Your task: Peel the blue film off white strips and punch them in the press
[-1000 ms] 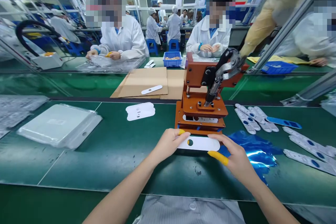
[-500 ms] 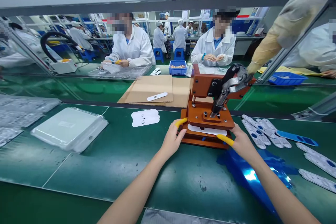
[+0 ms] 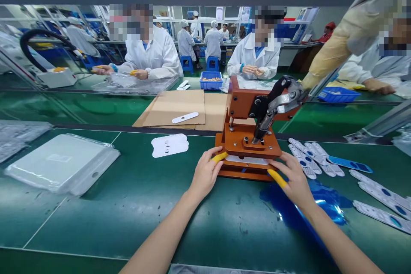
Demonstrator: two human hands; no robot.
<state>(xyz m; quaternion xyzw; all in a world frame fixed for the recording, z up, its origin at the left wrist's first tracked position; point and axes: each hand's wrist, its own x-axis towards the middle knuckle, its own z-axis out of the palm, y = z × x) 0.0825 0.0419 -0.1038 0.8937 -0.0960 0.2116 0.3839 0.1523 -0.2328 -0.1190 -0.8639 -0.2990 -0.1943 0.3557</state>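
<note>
An orange toggle press (image 3: pixel 247 137) stands before me, with a white strip (image 3: pixel 245 159) lying in the gap beneath its upper plate, partly hidden. At the press's left side is my left hand (image 3: pixel 204 174), open, its yellow-covered finger reaching to the strip's left end. My right hand (image 3: pixel 293 180) is open at the right side; its fingers reach to the strip's right end, while the yellow-covered thumb points at the base plate's front edge. Above the plate, a metal toggle linkage (image 3: pixel 282 100) leads up to a cloth-wrapped lever (image 3: pixel 334 58).
White strips (image 3: pixel 170 144) lie left of the press, and another is on cardboard (image 3: pixel 180 102) behind. A bagged white stack (image 3: pixel 64 160) is at left. Remote-like panels (image 3: pixel 308 158) and blue film (image 3: pixel 311 205) lie at right. Co-workers in white coats sit across the bench.
My right thumb has come down off the strip's front edge toward the base plate. The yellow-covered left finger now lies nearer the strip's left end. The whole view has shifted slightly.
</note>
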